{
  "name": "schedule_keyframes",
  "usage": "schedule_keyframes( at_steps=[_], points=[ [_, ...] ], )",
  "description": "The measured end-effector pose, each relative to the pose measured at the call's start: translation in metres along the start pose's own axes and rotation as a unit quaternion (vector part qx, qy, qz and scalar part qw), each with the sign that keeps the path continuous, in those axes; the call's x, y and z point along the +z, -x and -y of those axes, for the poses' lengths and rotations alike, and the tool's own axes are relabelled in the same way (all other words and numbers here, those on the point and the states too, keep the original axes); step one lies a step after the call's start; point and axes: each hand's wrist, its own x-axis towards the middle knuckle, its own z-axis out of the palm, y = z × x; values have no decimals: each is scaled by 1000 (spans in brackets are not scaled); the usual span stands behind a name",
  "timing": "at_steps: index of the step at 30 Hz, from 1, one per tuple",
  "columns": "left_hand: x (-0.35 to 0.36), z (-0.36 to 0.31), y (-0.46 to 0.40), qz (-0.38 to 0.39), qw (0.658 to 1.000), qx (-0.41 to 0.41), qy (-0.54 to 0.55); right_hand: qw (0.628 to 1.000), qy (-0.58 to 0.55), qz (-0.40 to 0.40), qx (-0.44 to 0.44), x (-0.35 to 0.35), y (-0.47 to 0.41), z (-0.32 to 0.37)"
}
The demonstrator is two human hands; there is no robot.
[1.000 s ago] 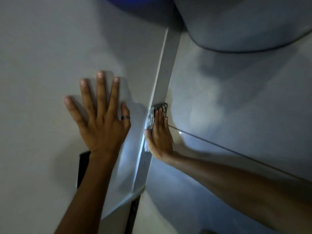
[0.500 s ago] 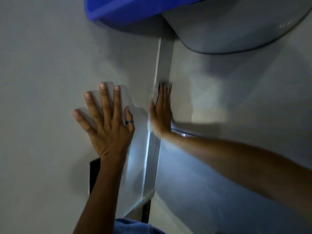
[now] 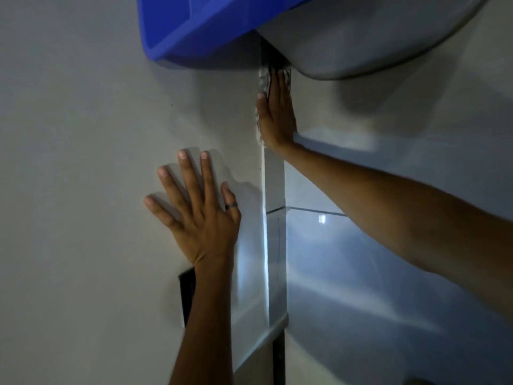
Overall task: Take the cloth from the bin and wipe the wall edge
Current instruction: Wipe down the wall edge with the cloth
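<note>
On the left, the left hand [image 3: 198,215] lies flat against the pale wall [image 3: 83,162], fingers spread wide and gripping nothing; a dark ring [image 3: 231,206] sits on one finger. Beside that forearm, near the bottom of the view, a small dark rectangular plate [image 3: 186,293] is set in the wall, partly hidden by the arm.

Just right of this hand runs the wall edge [image 3: 274,245], a narrow vertical strip at the corner where the wall turns. Farther up that strip the right hand [image 3: 276,115] is pressed flat, fingers straight and close together, with the cloth [image 3: 263,79] trapped between palm and edge. Only a pale, crumpled sliver of cloth shows along the left side of the fingers and at the fingertips; the rest is hidden under the hand. The hand pins it rather than closing around it.

Directly above the fingertips hangs the blue bin [image 3: 200,26], at the top of the view, and to its right a large grey rounded fixture [image 3: 374,37] overhangs the right-hand wall surface [image 3: 402,273], which is glossy and catches a bright reflection. The right forearm crosses this surface from the right.
</note>
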Motion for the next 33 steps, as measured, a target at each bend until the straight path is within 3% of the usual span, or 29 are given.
schedule_keyframes(
  at_steps=[6, 10, 14, 17, 20, 22, 27, 33],
  points=[
    [-16, 7, 5, 46, 997, 27, 49, 999, 6, -47, -10, 15, 74, 2],
    [-27, 29, 39, 62, 995, 42, 60, 999, 35, -1, -5, 26, 189, -28],
    [-32, 48, 71, 81, 994, 65, 27, 969, 65, 237, 31, 13, 321, -75],
    [-33, 43, 70, 80, 995, 38, 33, 887, 153, 436, -3, -7, 392, -99],
    [-32, 37, 69, 81, 996, 21, 32, 853, 155, 498, 17, -17, 405, -99],
    [-33, 38, 70, 85, 996, 21, 33, 876, 134, 462, 24, -15, 391, -90],
    [-32, 39, 71, 72, 997, 22, 28, 963, 66, 261, 24, 1, 293, -65],
    [-36, 35, 70, 88, 995, 1, 42, 994, 48, 100, -22, 4, 114, -34]
  ],
)
